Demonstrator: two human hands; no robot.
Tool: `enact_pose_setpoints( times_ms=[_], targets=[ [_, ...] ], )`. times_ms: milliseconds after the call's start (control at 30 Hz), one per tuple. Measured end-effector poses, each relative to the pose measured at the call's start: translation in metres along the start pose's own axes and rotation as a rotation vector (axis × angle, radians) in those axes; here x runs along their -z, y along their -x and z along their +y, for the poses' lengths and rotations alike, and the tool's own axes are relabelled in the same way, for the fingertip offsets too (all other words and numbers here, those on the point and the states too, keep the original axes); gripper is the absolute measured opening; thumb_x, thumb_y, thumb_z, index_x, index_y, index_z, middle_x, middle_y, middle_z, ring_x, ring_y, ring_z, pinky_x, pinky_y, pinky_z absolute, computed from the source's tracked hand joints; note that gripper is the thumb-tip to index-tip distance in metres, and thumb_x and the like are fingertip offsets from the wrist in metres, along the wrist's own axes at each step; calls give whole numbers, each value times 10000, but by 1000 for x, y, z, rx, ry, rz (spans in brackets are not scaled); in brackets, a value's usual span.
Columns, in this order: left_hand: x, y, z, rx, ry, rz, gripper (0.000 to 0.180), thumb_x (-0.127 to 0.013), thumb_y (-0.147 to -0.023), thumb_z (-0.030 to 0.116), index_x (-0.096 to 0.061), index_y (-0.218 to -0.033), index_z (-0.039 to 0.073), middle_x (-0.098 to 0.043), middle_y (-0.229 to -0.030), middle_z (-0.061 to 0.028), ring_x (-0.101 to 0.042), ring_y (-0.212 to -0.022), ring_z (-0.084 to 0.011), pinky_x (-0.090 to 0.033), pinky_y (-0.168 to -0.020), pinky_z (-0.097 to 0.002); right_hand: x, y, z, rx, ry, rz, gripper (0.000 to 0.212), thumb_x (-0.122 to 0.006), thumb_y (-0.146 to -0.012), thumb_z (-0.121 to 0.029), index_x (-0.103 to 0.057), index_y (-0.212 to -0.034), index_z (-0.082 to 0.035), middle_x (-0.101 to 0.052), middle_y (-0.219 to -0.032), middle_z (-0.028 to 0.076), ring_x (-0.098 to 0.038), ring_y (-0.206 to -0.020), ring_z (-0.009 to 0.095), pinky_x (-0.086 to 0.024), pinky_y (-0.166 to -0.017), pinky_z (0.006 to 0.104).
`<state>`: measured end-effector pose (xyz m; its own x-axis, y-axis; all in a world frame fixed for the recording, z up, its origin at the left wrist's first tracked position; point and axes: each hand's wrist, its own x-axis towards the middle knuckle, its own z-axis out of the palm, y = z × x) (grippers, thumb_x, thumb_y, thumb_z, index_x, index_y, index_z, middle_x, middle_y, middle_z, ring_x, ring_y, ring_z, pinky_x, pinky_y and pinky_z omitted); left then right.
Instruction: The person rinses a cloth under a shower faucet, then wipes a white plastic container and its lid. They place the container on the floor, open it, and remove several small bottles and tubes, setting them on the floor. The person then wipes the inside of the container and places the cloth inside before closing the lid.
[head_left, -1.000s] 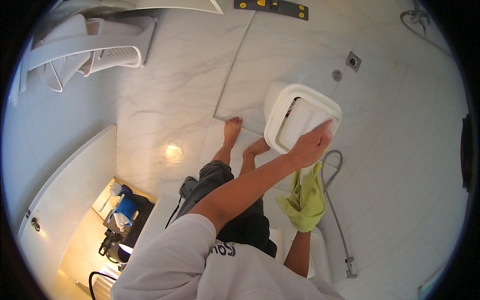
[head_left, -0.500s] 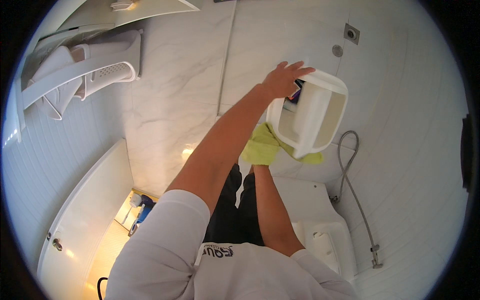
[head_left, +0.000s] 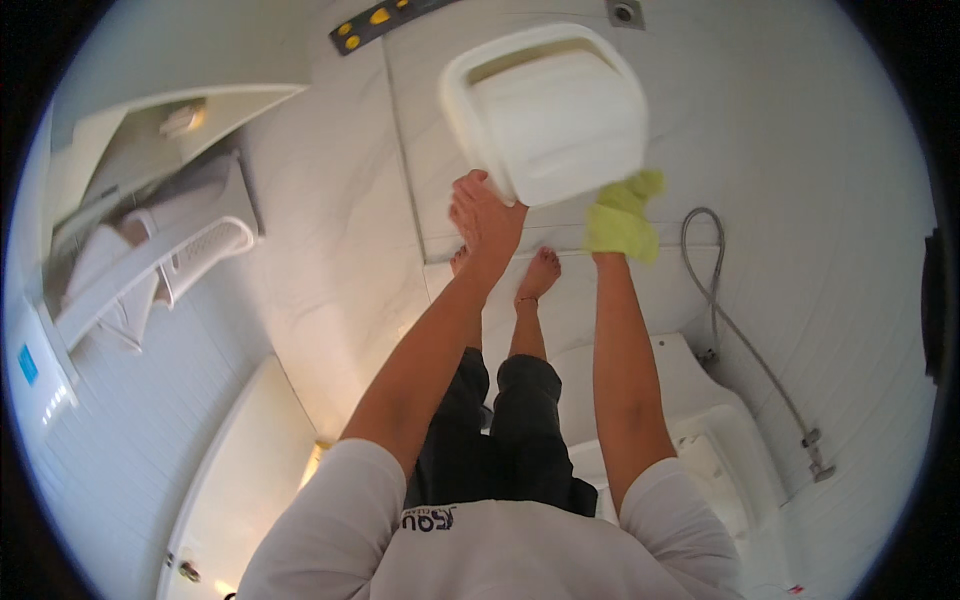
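A white plastic bin [head_left: 565, 125] with rounded corners is held up in front of me, tilted, slightly blurred by motion. My left hand [head_left: 487, 222] grips its near left edge, the fingers curled against the rim. At the bin's near right corner is a yellow-green cloth [head_left: 622, 222]. It wraps over my right hand [head_left: 610, 260], so only the wrist shows and the fingers are hidden; the hand seems to grip the cloth. The cloth meets or overlaps the bin's corner. The bin's inside is mostly out of sight.
White toilet [head_left: 735, 430] stands near right, with a coiled grey hose [head_left: 715, 290] on the wall beside it. A floor drain [head_left: 626, 12] lies far off. At left are a white wall rack [head_left: 205, 250] and a door [head_left: 240, 480]. A dark strip with yellow spots [head_left: 385, 20] lies on the floor.
The bin has turned over from its open side and moved left and away. My left hand shifted from its far edge to its near left edge; the cloth-covered right hand moved right and outward.
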<state>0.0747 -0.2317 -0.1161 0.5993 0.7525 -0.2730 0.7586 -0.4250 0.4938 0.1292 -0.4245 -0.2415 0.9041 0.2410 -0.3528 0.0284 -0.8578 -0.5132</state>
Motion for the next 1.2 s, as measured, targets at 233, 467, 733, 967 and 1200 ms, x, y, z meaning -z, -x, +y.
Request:
enact_pose_setpoints(
  times_ms=[233,467,733,967,1200],
  targets=[
    [1,-29,-17,-11,-156,400,677,-742,-547,297,-371,-1055,47,-391,-1003,-98,-360,-996,-280,-243,-845,-412,-12,16,-155,306,55,248,661,-649,-610,-296,-409,-1160,-19,-392,-1181,186,-365,-1094,326,-332,-895,387],
    [45,-41,-8,-792,-344,169,564,-697,-592,250,-435,-1070,103,-375,-1117,-103,-311,-1071,-278,-184,-888,-436,-10,20,-182,27,68,-6,468,-645,-568,-227,-515,-952,6,-459,-1019,171,-409,-974,344,-365,-807,410],
    [42,-126,88,-651,-261,-160,921,-703,-530,536,-341,-1258,103,-400,-1212,-176,-406,-1098,-329,-346,-887,-413,-52,13,-180,-240,-558,440,416,-550,-727,-248,-452,-1070,-35,-503,-998,147,-479,-917,310,-376,-795,392],
    [39,-129,85,-712,-384,-97,960,-706,-523,538,-299,-1286,121,-407,-1212,-151,-428,-1079,-322,-367,-873,-407,-15,-50,-165,-383,-596,541,462,-424,-837,-238,-342,-1234,-18,-479,-1116,185,-473,-963,349,-363,-818,417],
    [39,-130,82,-717,-421,-92,972,-711,-520,531,-283,-1292,123,-390,-1225,-159,-421,-1079,-336,-366,-872,-414,-26,-13,-189,-521,-646,226,405,-434,-825,-253,-409,-1165,-34,-436,-1175,153,-396,-1070,345,-315,-893,422]
  ],
)
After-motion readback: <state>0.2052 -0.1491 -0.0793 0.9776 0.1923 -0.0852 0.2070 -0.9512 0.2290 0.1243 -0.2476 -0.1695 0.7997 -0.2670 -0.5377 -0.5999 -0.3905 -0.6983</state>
